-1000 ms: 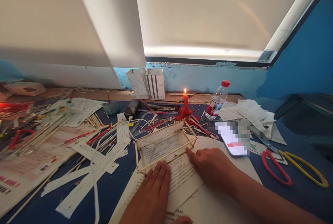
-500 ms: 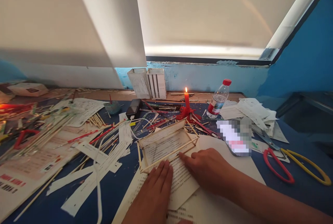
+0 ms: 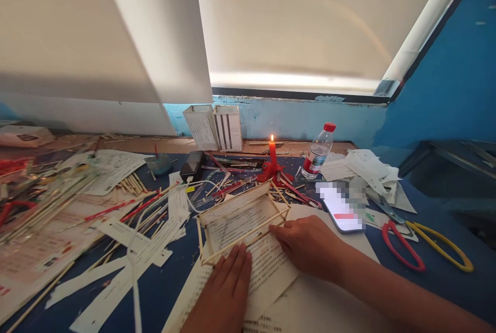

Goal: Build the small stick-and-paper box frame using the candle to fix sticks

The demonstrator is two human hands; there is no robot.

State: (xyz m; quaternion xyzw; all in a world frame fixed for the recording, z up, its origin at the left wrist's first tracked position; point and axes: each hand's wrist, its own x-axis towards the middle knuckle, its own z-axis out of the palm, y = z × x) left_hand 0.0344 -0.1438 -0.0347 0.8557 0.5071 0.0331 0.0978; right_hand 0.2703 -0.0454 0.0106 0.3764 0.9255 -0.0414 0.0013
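One left hand [image 3: 222,291], one right hand [image 3: 310,245], one matchstick frame [image 3: 248,234], one lit red candle [image 3: 273,152], one plastic water bottle [image 3: 318,155], one phone [image 3: 339,209], two white cartons [image 3: 199,127] [image 3: 228,127].

We are facing a cream fabric roller blind [image 3: 310,18] hanging beside a second cream fabric blind [image 3: 77,38], which is reaching lower on the left. A bright band of daylight [image 3: 290,81] is glowing under the right blind, just above a narrow black window frame [image 3: 294,92]. Below that, a chipped pale-blue painted wall [image 3: 306,121] is meeting a deeper blue painted wall [image 3: 449,64] on the right. A long light-wood ledge [image 3: 174,144] is running along the wall, behind a dark blue tabletop [image 3: 163,297]. Further right, we are making out a dark metal frame [image 3: 453,155] in shadow.
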